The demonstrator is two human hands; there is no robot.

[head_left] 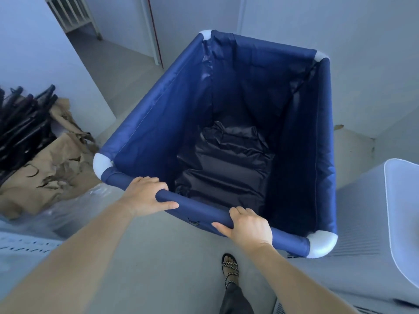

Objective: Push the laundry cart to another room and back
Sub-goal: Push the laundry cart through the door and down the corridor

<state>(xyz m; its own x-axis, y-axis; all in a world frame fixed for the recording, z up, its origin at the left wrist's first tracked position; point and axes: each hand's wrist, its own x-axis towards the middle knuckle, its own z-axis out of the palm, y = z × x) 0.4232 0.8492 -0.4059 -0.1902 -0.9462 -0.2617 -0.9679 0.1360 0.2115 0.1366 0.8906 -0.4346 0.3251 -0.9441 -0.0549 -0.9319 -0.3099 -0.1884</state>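
Note:
The laundry cart (147, 123) is a deep blue fabric bin on a tube frame with white corner joints, filling the middle of the view. Dark crumpled fabric (224, 164) lies at its bottom. My left hand (147, 194) is wrapped around the near rim bar close to the left corner. My right hand (248, 225) grips the same bar further right, short of the right corner. Both arms reach forward from the lower edge.
An open doorway (127, 57) leads ahead on the left, with a white slatted frame (72, 14) beyond. Crumpled brown paper (45, 168) and black rods (20, 118) lie at left. A white appliance (385, 223) stands at right. A wall is close behind the cart.

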